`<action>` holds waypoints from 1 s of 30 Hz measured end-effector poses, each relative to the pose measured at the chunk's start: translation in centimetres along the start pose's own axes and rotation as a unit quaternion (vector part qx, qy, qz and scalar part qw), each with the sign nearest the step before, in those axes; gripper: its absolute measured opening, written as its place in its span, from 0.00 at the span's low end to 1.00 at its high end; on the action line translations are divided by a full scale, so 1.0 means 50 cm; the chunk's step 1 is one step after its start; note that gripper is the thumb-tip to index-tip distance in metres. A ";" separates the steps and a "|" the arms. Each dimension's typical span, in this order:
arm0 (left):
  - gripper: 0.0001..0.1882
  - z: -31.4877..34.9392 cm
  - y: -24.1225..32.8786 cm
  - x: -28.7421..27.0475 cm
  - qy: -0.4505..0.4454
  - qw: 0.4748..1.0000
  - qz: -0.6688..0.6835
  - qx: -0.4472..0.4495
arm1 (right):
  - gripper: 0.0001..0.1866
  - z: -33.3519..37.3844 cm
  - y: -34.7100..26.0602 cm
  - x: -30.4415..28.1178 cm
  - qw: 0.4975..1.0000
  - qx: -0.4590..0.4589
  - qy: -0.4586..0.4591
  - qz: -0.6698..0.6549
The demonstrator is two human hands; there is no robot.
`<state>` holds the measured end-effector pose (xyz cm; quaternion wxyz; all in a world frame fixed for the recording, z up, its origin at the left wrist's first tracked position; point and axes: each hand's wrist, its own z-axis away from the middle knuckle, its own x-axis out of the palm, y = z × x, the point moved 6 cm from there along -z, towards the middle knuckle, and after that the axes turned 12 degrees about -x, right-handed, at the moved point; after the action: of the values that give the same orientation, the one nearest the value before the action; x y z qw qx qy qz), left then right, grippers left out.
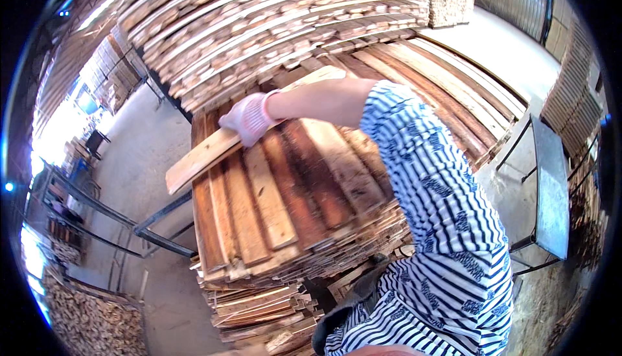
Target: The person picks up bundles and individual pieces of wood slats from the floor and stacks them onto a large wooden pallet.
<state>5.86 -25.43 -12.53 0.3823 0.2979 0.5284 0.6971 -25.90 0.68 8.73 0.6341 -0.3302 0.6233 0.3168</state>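
- Hand [247, 117] in a white knit glove, at the end of a bare forearm that comes out of a blue-and-white striped sleeve [440, 213]; the arm reaches across from the right side of the view, so it is probably the right hand, though the angle makes this hard to confirm.
- Glove closed around a pale plank [214, 152], fingers wrapped over its upper face and edge; grip sits near the plank's middle.
- Plank runs diagonally, its lower end sticking out past the left edge of the stack below, its upper end passing behind the forearm toward the rear boards.
- Plank lies tilted over the top of the stack, raised at the gripped part; whether its far end touches the boards cannot be told.
- Stack of boards [285, 207] directly under the hand: reddish-brown and tan planks laid side by side, layered, with rough uneven ends showing at the near side.
- Larger heap of stacked timber [272, 25] behind, filling the top of the view, paler in colour.
- More long boards [453, 90] fan out to the right of the forearm.
- Metal table [551, 187] with thin dark legs stands to the right, apart from the stack.
- Dark metal frame [162, 223] on the concrete floor to the left of the stack.
- Other hand not seen.
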 end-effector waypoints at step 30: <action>0.26 0.120 0.715 0.806 -0.409 0.848 -0.019 0.336 | 0.38 0.446 0.090 -0.313 0.812 -0.139 0.361 -0.436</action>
<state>-18.39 6.44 23.98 0.4541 0.6562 0.5314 0.2844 -16.93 21.61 24.39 0.3823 -0.7425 0.5475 -0.0521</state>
